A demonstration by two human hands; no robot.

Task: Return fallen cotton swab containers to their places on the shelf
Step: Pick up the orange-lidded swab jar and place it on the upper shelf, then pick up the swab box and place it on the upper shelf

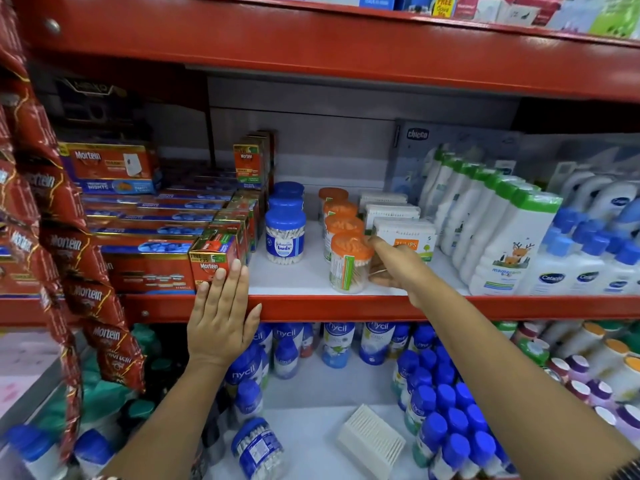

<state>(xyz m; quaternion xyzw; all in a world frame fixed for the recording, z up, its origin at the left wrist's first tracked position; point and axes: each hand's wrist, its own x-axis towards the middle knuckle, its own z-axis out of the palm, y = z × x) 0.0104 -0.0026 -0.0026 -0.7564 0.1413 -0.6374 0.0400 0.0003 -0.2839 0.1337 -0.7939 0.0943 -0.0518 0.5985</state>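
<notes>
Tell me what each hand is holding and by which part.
The right hand grips the orange-lidded cotton swab jar by its side wall. The left hand holds nothing, flat against the shelf edge.

The right hand (391,268) covers the right side of the front orange-lidded swab jar (349,263), so how the fingers sit on that side cannot be seen, and the three orange-lidded jars (341,216) behind it show little more than their lids. The hand also covers part of the white swab box (403,233), whose orange label probably reads "TULIPS", and the small print on the front jar's label is too blurred to read. Both forearms run out of the bottom edge, and the upper shelf's goods (485,6) are cut off by the top edge.
</notes>
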